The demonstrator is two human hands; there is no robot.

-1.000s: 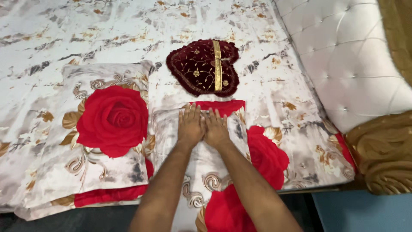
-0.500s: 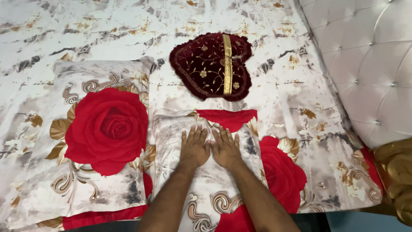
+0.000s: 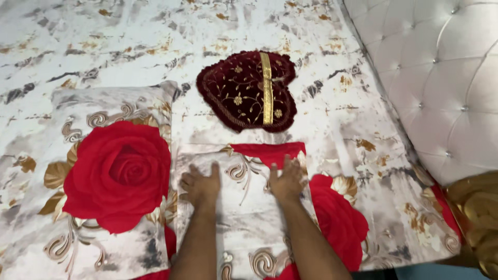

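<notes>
A folded grey cloth with swirl print and a red edge lies on the bed in front of me. My left hand rests flat on its left part, fingers spread. On its right part, near the red edge, my right hand presses flat with fingers apart. Neither hand grips anything. A pillow with a big red rose lies to the left of the cloth.
A dark red heart-shaped cushion with a gold band lies beyond the cloth. The bed sheet has a grey marble print with a red rose at the right. A white tufted headboard stands at the right.
My hands, side by side on the cloth's middle before, have slid apart to its left and right. The view has shifted a little.
</notes>
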